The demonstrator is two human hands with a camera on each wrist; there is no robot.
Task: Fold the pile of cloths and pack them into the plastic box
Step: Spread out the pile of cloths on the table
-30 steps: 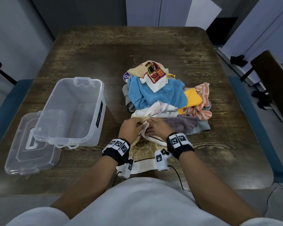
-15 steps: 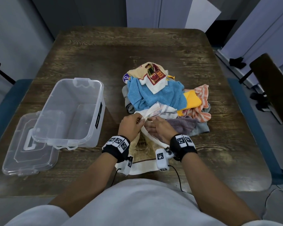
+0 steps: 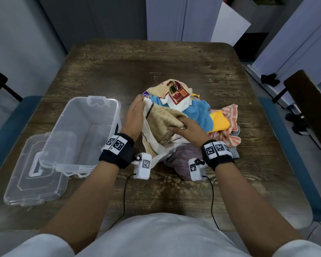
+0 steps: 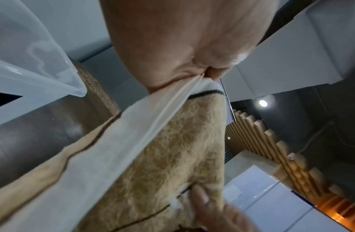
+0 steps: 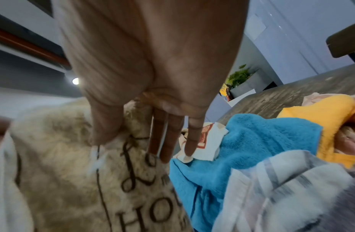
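Beside the pile (image 3: 202,115), beige lettered cloth (image 3: 161,123), white-bordered, fuzzy, hanging

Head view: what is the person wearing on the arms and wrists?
Each wrist carries a black band with white square-code tags, plus a white camera block trailing a black cable. White short sleeves; forearms bare.

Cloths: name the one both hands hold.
The beige cloth with white border: left hand pinches its corner, right hand its edge. The blue cloth and yellow cloth lie unheld.

Dark wooden table (image 3: 156,58), grey walls (image 3: 22,34), dark chair (image 3: 311,108)
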